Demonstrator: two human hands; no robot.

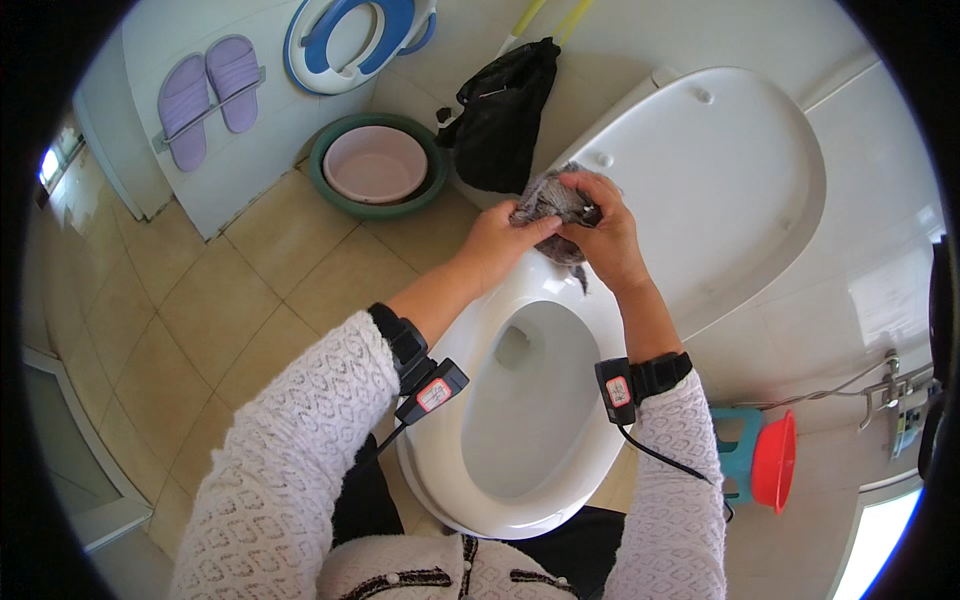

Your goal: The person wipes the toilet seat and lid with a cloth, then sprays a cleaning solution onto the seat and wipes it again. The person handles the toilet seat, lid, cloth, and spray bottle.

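Observation:
Both hands grip a bunched grey cloth (555,196) above the back rim of a white toilet bowl (439,450). My left hand (499,244) pinches the cloth's left side, thumb pointing inward. On the right side, the fingers of my right hand (611,232) curl over it, with the thumb near the left thumb. A loose end of the cloth hangs down toward the porcelain. Behind my hands the toilet lid (720,195) is raised, its underside facing me. Part of the cloth is hidden under my fingers.
A pink basin (375,165) sits inside a green basin (322,191) on the tiled floor. Beside them hangs a black bag (499,127). Purple slippers (184,112) and a blue-and-white child's toilet seat (300,56) are on the wall. At right are a teal stool (739,450) and a red basin (774,461).

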